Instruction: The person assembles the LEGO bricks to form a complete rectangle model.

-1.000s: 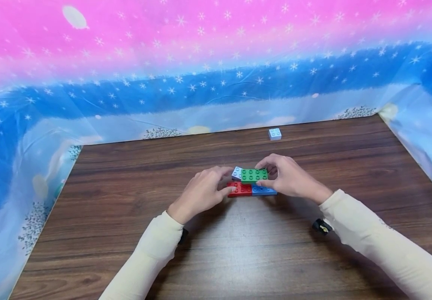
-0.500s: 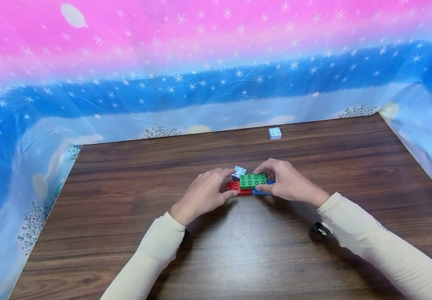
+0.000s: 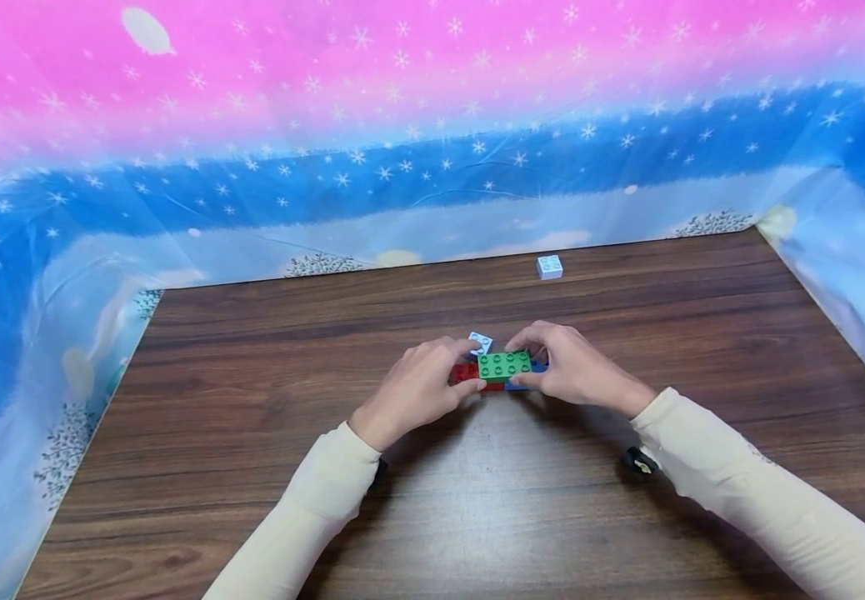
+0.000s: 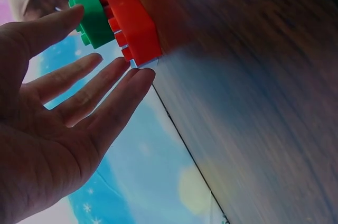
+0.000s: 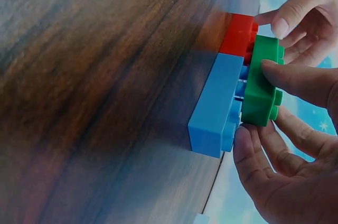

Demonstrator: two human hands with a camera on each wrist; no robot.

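A green eight-stud toy brick [image 3: 503, 367] lies across the seam of a red brick [image 3: 466, 372] and a blue brick [image 5: 214, 102], which stand end to end on the table. My right hand [image 3: 582, 367] pinches the green brick between thumb and fingers near its right end. In the right wrist view, studs show in a narrow gap beneath it. My left hand [image 3: 417, 383] curves around the left end with its fingers loosely extended, thumb tip by the green brick. Behind the row lies a small white brick [image 3: 482, 342], close to my left fingertips.
Another small white brick [image 3: 549, 267] sits near the table's back edge. Brown wood-grain table [image 3: 252, 467] surrounds the bricks, and a pink and blue snowflake cloth [image 3: 432, 158] hangs behind and at the sides.
My right hand has brought the green brick toward me and down over the red and blue bricks. The nearby white brick has turned and shows more. My left hand has shifted slightly right.
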